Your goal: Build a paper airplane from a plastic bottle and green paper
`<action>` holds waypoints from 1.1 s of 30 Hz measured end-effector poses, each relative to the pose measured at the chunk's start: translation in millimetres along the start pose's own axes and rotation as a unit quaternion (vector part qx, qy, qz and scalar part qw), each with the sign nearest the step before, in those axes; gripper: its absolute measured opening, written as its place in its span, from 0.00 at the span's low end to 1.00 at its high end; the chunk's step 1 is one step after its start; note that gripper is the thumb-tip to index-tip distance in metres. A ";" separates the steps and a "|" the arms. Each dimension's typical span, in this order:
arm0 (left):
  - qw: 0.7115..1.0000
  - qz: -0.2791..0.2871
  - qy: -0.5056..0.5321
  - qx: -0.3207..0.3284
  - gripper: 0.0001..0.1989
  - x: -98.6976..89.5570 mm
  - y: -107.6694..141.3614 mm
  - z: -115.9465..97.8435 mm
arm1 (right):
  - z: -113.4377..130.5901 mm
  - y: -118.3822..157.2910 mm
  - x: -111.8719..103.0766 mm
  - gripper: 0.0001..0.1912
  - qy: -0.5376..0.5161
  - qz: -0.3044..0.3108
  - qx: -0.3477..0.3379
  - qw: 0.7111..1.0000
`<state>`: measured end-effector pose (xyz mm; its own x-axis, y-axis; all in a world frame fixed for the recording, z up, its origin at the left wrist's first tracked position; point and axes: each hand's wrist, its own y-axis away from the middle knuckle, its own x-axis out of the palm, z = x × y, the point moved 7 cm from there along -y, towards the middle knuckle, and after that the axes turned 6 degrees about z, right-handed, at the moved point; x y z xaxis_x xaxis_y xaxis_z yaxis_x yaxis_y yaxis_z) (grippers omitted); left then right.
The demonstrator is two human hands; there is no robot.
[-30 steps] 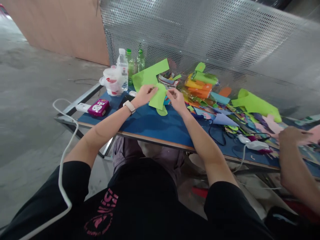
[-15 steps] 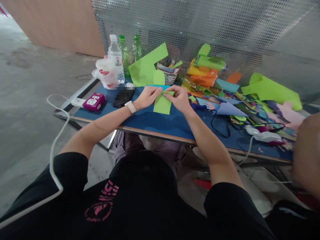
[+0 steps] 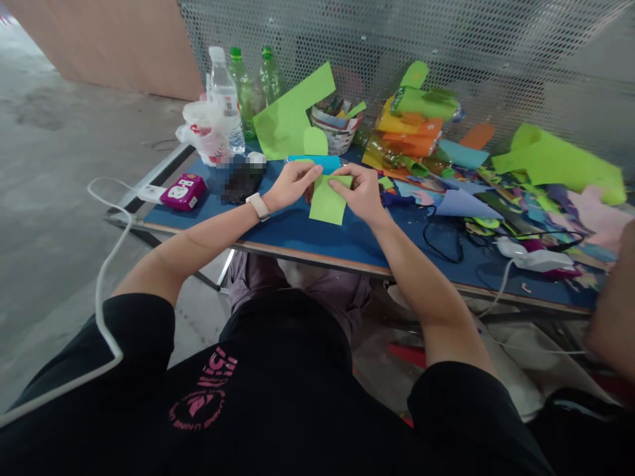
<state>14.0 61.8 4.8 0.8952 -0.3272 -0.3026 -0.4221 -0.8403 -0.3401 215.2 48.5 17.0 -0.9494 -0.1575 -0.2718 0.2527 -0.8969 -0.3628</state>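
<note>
A light green rectangle of paper (image 3: 328, 206) is held in front of me, tilted over the table. My right hand (image 3: 364, 193) pinches its upper right part, with the thumb on the face and the other fingers behind. At the upper left corner my left hand (image 3: 292, 187) grips it, its fingertips partly hidden behind the sheet. Just beyond my hands lies a blue-wrapped bottle (image 3: 326, 162) on its side. A round-topped green paper piece (image 3: 316, 141) stands behind that bottle, next to a large cut green sheet (image 3: 285, 125).
On the blue table (image 3: 278, 235) stand a clear bottle (image 3: 225, 99), green bottles (image 3: 269, 82), a bagged cup (image 3: 206, 135) and a purple device (image 3: 183, 193). Paper scraps (image 3: 520, 205), a woven basket (image 3: 337, 132) and a glue gun (image 3: 536, 258) are rightward. Another person's arm (image 3: 615, 311) shows at right.
My hands and the green paper have shifted slightly right in the picture, uncovering more of the blue-wrapped bottle. My left thumb has drawn back toward the sheet's corner. The view has also shifted a little.
</note>
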 end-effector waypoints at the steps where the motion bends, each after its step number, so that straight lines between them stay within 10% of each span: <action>1: 1.000 0.008 0.002 0.000 0.38 1.2 -0.8 2.6 | -0.9 -0.3 0.2 0.27 0.015 0.006 -0.014 1.000; 14: 0.987 0.110 -0.012 0.116 0.44 14.3 -13.1 27.0 | -24.8 -15.5 -4.1 0.36 0.126 0.063 -0.103 0.985; 25: 0.984 0.161 0.010 0.078 0.31 15.0 -17.1 33.3 | -22.5 -17.1 -10.1 0.29 0.131 0.067 -0.073 0.986; 33: 0.989 0.135 0.046 0.038 0.40 13.8 -20.7 40.4 | -26.8 -17.5 -5.0 0.32 0.148 0.074 -0.068 0.984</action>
<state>29.4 92.1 -28.3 0.7562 -0.5760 -0.3105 -0.6538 -0.6834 -0.3248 220.5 76.0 0.8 -0.8098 -0.1373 -0.5705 0.4260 -0.8061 -0.4107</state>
